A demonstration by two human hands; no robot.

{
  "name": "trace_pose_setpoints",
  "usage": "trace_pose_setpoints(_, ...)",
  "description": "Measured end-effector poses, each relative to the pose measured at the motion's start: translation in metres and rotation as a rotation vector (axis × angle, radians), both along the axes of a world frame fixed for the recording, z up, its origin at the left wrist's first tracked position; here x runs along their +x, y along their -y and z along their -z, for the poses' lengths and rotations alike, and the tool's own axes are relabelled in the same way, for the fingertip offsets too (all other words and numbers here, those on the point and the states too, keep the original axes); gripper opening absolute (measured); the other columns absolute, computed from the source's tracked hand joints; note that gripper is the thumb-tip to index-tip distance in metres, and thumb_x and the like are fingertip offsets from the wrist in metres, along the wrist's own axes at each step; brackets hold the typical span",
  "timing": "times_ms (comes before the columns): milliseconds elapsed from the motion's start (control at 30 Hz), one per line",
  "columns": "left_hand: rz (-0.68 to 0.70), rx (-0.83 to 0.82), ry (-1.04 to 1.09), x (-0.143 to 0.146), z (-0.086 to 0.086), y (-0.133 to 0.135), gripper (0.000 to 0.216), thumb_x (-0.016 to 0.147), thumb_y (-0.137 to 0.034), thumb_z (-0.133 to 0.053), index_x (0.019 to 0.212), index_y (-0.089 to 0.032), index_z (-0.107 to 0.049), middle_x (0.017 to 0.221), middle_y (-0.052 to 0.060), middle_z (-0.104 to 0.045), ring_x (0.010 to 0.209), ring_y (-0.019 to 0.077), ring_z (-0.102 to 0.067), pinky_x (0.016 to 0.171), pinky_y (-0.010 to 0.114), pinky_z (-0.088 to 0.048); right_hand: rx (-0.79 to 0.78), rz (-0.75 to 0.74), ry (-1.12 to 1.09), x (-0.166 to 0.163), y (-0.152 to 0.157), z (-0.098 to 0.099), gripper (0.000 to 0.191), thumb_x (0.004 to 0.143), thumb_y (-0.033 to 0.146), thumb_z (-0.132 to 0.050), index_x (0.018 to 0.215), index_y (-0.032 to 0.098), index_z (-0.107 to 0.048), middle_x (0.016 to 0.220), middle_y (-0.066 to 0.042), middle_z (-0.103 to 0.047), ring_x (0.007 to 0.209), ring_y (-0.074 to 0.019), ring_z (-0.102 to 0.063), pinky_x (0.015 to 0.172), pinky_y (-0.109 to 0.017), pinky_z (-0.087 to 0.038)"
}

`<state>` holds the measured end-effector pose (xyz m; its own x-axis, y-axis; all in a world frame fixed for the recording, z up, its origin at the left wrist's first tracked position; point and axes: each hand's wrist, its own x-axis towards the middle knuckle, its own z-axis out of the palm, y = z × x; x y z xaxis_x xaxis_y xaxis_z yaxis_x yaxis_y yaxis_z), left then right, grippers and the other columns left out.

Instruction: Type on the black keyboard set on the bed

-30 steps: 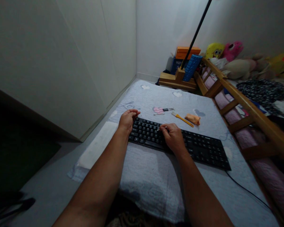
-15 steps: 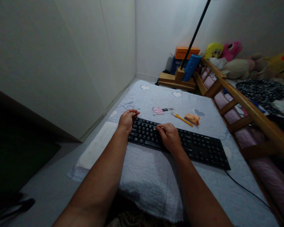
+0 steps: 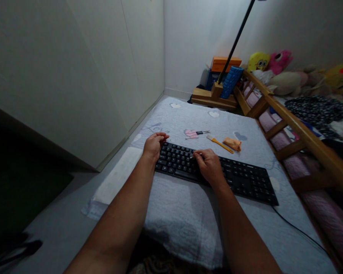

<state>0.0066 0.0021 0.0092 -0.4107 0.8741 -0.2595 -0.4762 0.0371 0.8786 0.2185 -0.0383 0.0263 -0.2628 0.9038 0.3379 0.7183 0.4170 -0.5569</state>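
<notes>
The right hand hides part of the one black keyboard on the patterned cloth; its grip is pinched together on a pale stick, mostly covered. Whether the left hand, at the keyboard's left end, grips anything I cannot tell. Beyond lie one brush, one orange bundle and one slim tool.

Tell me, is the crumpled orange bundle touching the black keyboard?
Apart: the head view shows a strip of pale cover between the orange bundle and the keyboard.
</notes>
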Motion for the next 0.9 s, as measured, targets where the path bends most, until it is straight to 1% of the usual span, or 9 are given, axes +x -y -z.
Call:
trace_pose_setpoints(200, 0.008, 0.004, -0.001, 0.0002, -0.0004, 0.0011, 0.015, 0.06, -0.006, -0.052, 0.07, -0.015, -0.059, 0.069, 0.003, -0.065, 0.068, 0.0112, -0.06, 0.074, 0.025, -0.044, -0.012, -0.022, 0.007, -0.001, 0.0022, -0.0033, 0.02, 0.086, 0.023, -0.049, 0.081, 0.02, -0.068, 0.083, -0.007, -0.068, 0.085, -0.0217, -0.058, 0.079, -0.034, -0.042)
trace_pose_setpoints(367, 0.006, 0.004, -0.022, -0.0002, 0.0017, 0.0002, 0.015, 0.06, -0.007, -0.052, 0.07, -0.016, -0.059, 0.07, 0.003, -0.065, 0.07, 0.0131, -0.06, 0.074, 0.027, -0.045, -0.041, -0.046, 0.0, -0.0015, 0.0046, -0.0065, 0.02, 0.085, 0.023, -0.049, 0.078, 0.02, -0.068, 0.08, -0.006, -0.068, 0.082, -0.0207, -0.059, 0.077, -0.033, -0.043)
trace_pose_setpoints(567, 0.006, 0.007, -0.004, -0.0001, 0.0012, 0.0001, 0.015, 0.06, -0.006, -0.052, 0.07, -0.015, -0.059, 0.069, 0.003, -0.065, 0.07, 0.0123, -0.06, 0.075, 0.026, -0.044, -0.052, -0.071, -0.004, -0.002, 0.0056, -0.0073, 0.02, 0.085, 0.022, -0.049, 0.076, 0.02, -0.067, 0.079, -0.005, -0.068, 0.081, -0.0198, -0.059, 0.077, -0.032, -0.043)
trace_pose_setpoints(733, 0.005, 0.002, -0.008, 0.0001, 0.0007, 0.0001, 0.014, 0.06, -0.006, -0.051, 0.069, -0.016, -0.058, 0.069, 0.003, -0.065, 0.068, 0.0121, -0.06, 0.074, 0.026, -0.044, -0.041, -0.043, 0.004, -0.002, 0.0048, -0.0059, 0.02, 0.085, 0.022, -0.049, 0.079, 0.019, -0.068, 0.081, -0.006, -0.068, 0.083, -0.021, -0.059, 0.078, -0.033, -0.042)
trace_pose_setpoints(900, 0.011, 0.009, -0.013, -0.0005, 0.0027, -0.0008, 0.015, 0.059, -0.006, -0.052, 0.07, -0.015, -0.058, 0.069, 0.004, -0.065, 0.07, 0.0125, -0.06, 0.075, 0.026, -0.044, -0.01, -0.009, -0.013, -0.0008, 0.0017, 0.001, 0.02, 0.086, 0.024, -0.05, 0.082, 0.02, -0.069, 0.083, -0.006, -0.068, 0.083, -0.0212, -0.058, 0.078, -0.033, -0.042)
